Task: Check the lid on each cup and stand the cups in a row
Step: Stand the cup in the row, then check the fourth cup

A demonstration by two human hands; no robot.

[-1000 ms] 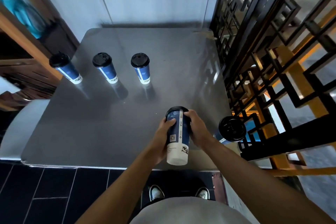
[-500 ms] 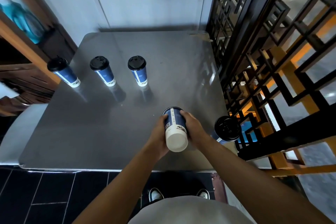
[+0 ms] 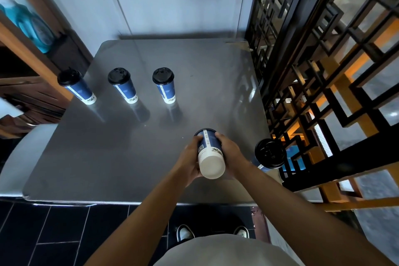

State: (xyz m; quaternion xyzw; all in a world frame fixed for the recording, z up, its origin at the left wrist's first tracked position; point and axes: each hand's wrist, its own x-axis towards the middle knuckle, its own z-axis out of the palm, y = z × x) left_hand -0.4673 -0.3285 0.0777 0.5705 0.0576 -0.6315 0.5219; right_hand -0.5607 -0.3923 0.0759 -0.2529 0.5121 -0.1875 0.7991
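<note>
I hold a blue paper cup (image 3: 209,151) in both hands above the near part of the steel table (image 3: 129,149). It is tipped over, white base towards me, black lid facing away and down. My left hand (image 3: 191,158) grips its left side, my right hand (image 3: 230,153) its right side. Three blue cups with black lids stand upright in a row at the far left: left cup (image 3: 76,85), middle cup (image 3: 122,85), right cup (image 3: 164,84). One more lidded cup (image 3: 269,154) stands at the table's right edge, beside my right forearm.
A black and orange lattice screen (image 3: 323,71) runs along the table's right side. A wall stands behind the table, and wooden shelving (image 3: 26,67) stands to the left. Dark floor tiles and my shoes lie below the near edge.
The cup in my hands has tipped from nearly upright until its white base faces me. The view has shifted slightly; the other cups have not moved.
</note>
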